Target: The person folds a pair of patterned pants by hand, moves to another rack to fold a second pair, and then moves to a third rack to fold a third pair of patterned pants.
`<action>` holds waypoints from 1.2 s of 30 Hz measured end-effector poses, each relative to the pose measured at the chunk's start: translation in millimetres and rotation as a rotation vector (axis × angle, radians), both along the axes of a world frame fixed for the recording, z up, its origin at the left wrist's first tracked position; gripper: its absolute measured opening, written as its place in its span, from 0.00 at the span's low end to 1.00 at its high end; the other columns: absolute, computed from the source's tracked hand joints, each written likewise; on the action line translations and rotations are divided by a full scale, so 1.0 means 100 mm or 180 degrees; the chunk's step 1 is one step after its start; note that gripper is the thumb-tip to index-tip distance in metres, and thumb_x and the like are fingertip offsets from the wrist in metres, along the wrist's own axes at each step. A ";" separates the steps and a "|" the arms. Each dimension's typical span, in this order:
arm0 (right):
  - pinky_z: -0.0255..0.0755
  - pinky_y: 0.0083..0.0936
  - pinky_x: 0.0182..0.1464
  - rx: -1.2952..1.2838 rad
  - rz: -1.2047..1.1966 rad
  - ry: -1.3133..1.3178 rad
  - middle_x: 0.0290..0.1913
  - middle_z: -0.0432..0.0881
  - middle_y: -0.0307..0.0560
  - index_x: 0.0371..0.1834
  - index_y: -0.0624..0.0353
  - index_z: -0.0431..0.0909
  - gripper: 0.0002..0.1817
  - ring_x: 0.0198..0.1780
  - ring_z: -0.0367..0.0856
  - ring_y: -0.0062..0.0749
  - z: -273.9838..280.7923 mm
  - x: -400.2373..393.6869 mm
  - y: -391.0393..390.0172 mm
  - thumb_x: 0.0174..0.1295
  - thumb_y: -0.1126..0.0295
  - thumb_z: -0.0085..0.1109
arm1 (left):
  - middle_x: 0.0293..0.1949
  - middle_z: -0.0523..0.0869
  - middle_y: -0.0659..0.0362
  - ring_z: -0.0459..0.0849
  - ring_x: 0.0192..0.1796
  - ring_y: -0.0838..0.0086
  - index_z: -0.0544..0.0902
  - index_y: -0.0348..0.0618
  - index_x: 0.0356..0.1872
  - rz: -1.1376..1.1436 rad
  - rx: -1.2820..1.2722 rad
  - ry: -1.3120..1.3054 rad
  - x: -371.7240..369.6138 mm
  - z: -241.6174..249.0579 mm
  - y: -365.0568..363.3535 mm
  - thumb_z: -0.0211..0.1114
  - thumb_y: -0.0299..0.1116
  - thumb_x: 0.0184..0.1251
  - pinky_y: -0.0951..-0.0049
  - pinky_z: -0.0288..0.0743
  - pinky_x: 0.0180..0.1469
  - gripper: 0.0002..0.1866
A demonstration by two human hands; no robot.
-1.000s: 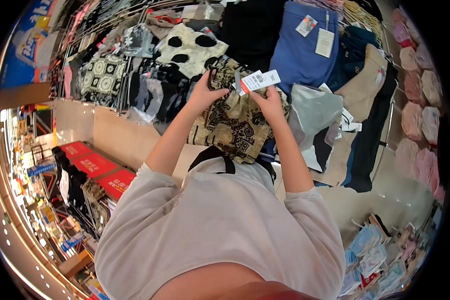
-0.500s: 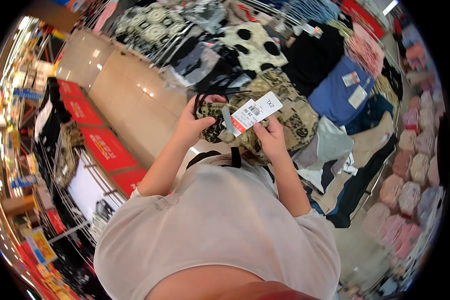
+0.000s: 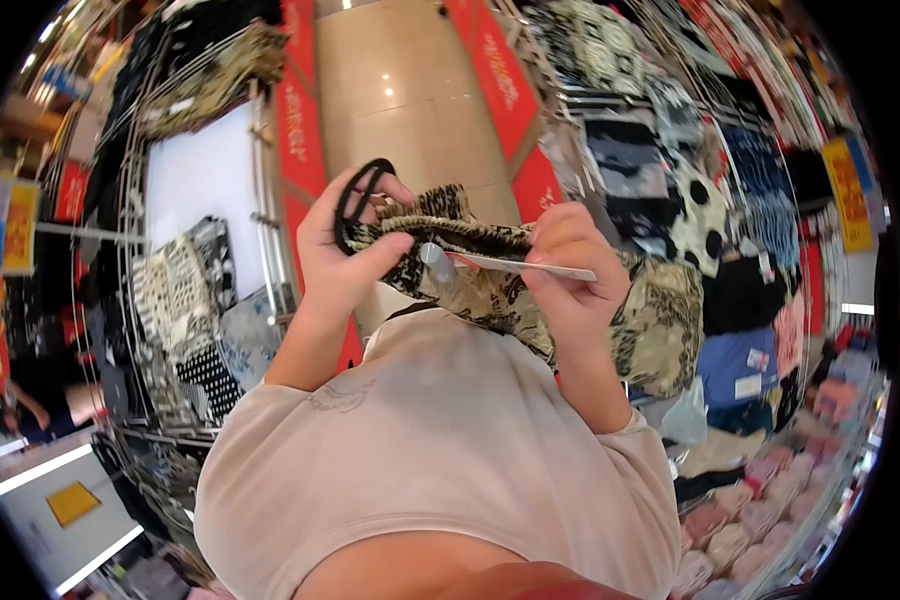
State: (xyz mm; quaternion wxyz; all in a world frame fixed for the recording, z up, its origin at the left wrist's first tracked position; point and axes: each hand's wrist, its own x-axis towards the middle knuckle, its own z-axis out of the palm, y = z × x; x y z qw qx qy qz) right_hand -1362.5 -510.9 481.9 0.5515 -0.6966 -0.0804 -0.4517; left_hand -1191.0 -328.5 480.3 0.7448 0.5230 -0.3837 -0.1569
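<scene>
1. The patterned garment (image 3: 500, 305) is gathered between the two hands at the centre, its loose part trailing toward three o'clock.
2. The left hand (image 3: 332, 262) is curled around the gathered edge near ten o'clock, with a black cord loop (image 3: 342, 215) around its fingers. A firm hold here, without pulling on the cord, should steady the soft cloth.
3. The right hand (image 3: 582, 285) is closed narrowly on the white tag (image 3: 570, 271) near three o'clock; whether it also grips cloth, I cannot tell.
4. The tag lies almost edge-on, so its print is unreadable. Rolling the right wrist gently would turn its face upward; slack at its attachment would avoid tearing, and a thumb near the rim would leave the print uncovered.
5. Farther out, a spotted garment (image 3: 707, 215) lies toward two o'clock, a blue garment (image 3: 730, 365) toward three, and pink bundles (image 3: 728, 543) toward four. Black-and-white clothes (image 3: 170, 290) lie toward nine.
</scene>
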 end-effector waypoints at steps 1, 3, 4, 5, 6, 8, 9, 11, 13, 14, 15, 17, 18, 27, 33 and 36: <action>0.74 0.33 0.46 0.0355 0.0204 0.0002 0.34 0.84 0.46 0.32 0.61 0.83 0.08 0.41 0.80 0.39 0.03 0.15 0.12 0.53 0.83 0.72 | 0.50 0.85 0.49 0.83 0.51 0.70 0.76 0.31 0.65 0.0219 -0.0517 0.0133 0.08 0.00 0.11 0.76 0.20 0.55 0.70 0.79 0.55 0.33; 0.74 0.33 0.45 0.0437 0.0661 0.0034 0.35 0.84 0.47 0.33 0.62 0.82 0.09 0.40 0.80 0.38 -0.05 0.43 0.31 0.53 0.86 0.70 | 0.51 0.85 0.47 0.84 0.52 0.67 0.76 0.31 0.65 0.0630 -0.0647 -0.0287 0.32 0.03 0.41 0.76 0.21 0.56 0.65 0.79 0.58 0.33; 0.73 0.32 0.46 0.0491 0.0527 0.0289 0.35 0.84 0.47 0.32 0.63 0.82 0.09 0.40 0.80 0.38 -0.10 0.55 0.42 0.52 0.86 0.70 | 0.51 0.85 0.47 0.84 0.52 0.67 0.76 0.31 0.65 0.0751 -0.0666 -0.0298 0.39 0.05 0.50 0.76 0.21 0.56 0.65 0.79 0.58 0.33; 0.73 0.32 0.46 0.0549 0.0376 0.0551 0.35 0.84 0.47 0.32 0.63 0.81 0.09 0.40 0.80 0.39 -0.17 0.66 0.51 0.52 0.87 0.70 | 0.51 0.85 0.47 0.84 0.52 0.65 0.77 0.32 0.60 0.1033 -0.0811 -0.0129 0.42 0.07 0.55 0.76 0.21 0.57 0.64 0.79 0.58 0.28; 0.73 0.27 0.46 0.0466 0.0268 0.0672 0.36 0.84 0.46 0.34 0.66 0.80 0.06 0.40 0.80 0.31 -0.26 0.77 0.61 0.57 0.86 0.68 | 0.51 0.85 0.47 0.84 0.52 0.64 0.79 0.32 0.56 0.1305 -0.0959 0.0043 0.47 0.11 0.62 0.76 0.22 0.57 0.62 0.79 0.59 0.24; 0.73 0.24 0.46 0.1035 0.0613 0.1072 0.38 0.84 0.44 0.36 0.66 0.80 0.04 0.41 0.79 0.27 -0.32 0.95 0.80 0.62 0.84 0.66 | 0.51 0.84 0.45 0.84 0.52 0.63 0.77 0.36 0.44 0.1408 -0.1082 -0.0111 0.61 0.15 0.75 0.78 0.27 0.58 0.62 0.80 0.57 0.18; 0.72 0.21 0.46 0.1621 0.0853 0.1464 0.39 0.84 0.43 0.39 0.67 0.80 0.03 0.41 0.78 0.22 -0.35 1.04 0.88 0.66 0.82 0.64 | 0.51 0.84 0.45 0.84 0.52 0.63 0.76 0.36 0.44 0.1392 -0.1219 -0.0392 0.71 0.13 0.81 0.79 0.29 0.59 0.63 0.80 0.57 0.19; 0.71 0.20 0.42 0.1537 0.1271 0.1859 0.40 0.82 0.38 0.45 0.66 0.79 0.04 0.40 0.76 0.17 -0.45 1.28 1.02 0.74 0.76 0.59 | 0.51 0.83 0.45 0.84 0.51 0.65 0.77 0.35 0.47 0.1466 -0.1201 -0.0470 0.82 0.18 0.87 0.79 0.30 0.59 0.64 0.80 0.55 0.21; 0.70 0.21 0.41 0.1337 0.1674 0.2303 0.38 0.82 0.38 0.45 0.64 0.80 0.08 0.38 0.75 0.18 -0.48 1.51 1.10 0.77 0.70 0.55 | 0.51 0.83 0.45 0.83 0.50 0.66 0.77 0.33 0.51 0.1517 -0.1165 -0.0551 0.93 0.21 0.89 0.80 0.31 0.59 0.66 0.80 0.54 0.24; 0.70 0.21 0.41 0.1327 0.1741 0.2290 0.38 0.82 0.38 0.45 0.64 0.80 0.08 0.38 0.75 0.18 -0.53 1.63 1.13 0.77 0.70 0.55 | 0.51 0.82 0.46 0.82 0.49 0.68 0.76 0.30 0.56 0.1431 -0.1111 -0.0605 1.00 0.21 0.89 0.80 0.31 0.59 0.67 0.80 0.53 0.28; 0.70 0.22 0.40 0.1048 0.1821 0.2147 0.37 0.82 0.38 0.46 0.64 0.80 0.10 0.37 0.75 0.19 -0.62 1.76 1.15 0.78 0.69 0.54 | 0.51 0.82 0.47 0.81 0.48 0.70 0.75 0.28 0.61 0.1342 -0.1049 -0.0651 1.07 0.21 0.89 0.81 0.31 0.59 0.68 0.79 0.51 0.32; 0.69 0.22 0.38 0.0776 0.1946 0.1963 0.35 0.82 0.38 0.47 0.64 0.80 0.11 0.35 0.74 0.19 -0.65 2.01 1.15 0.79 0.67 0.52 | 0.51 0.82 0.48 0.81 0.48 0.70 0.73 0.26 0.65 0.1363 -0.0983 -0.0756 1.24 0.20 0.87 0.81 0.31 0.58 0.69 0.78 0.51 0.36; 0.73 0.23 0.41 0.0857 0.2132 0.2006 0.39 0.84 0.40 0.52 0.64 0.80 0.12 0.39 0.79 0.22 -0.64 2.14 1.13 0.80 0.68 0.50 | 0.50 0.81 0.49 0.81 0.48 0.71 0.73 0.27 0.66 0.1428 -0.0969 -0.0683 1.32 0.24 0.83 0.81 0.31 0.58 0.68 0.78 0.52 0.37; 0.76 0.31 0.35 -0.0055 0.1818 0.2041 0.30 0.84 0.54 0.42 0.66 0.83 0.08 0.30 0.84 0.41 -0.41 3.42 0.15 0.72 0.71 0.61 | 0.47 0.83 0.47 0.83 0.48 0.64 0.72 0.43 0.27 0.1916 0.0315 -0.1142 2.60 0.37 0.59 0.80 0.25 0.49 0.67 0.76 0.47 0.19; 0.77 0.38 0.41 0.0361 0.3016 0.2583 0.36 0.84 0.59 0.42 0.67 0.80 0.11 0.38 0.85 0.51 -0.75 4.38 -0.06 0.71 0.67 0.61 | 0.49 0.82 0.48 0.81 0.48 0.67 0.79 0.35 0.58 0.2079 -0.0196 -0.0476 3.43 0.15 0.13 0.82 0.28 0.52 0.68 0.77 0.48 0.31; 0.78 0.38 0.47 -0.0788 0.3314 0.2684 0.45 0.85 0.61 0.50 0.66 0.78 0.15 0.43 0.85 0.51 -0.73 4.88 -0.14 0.71 0.64 0.60 | 0.47 0.80 0.50 0.79 0.48 0.72 0.73 0.28 0.67 0.2202 -0.0186 -0.0348 3.73 0.05 0.01 0.84 0.32 0.53 0.73 0.77 0.48 0.41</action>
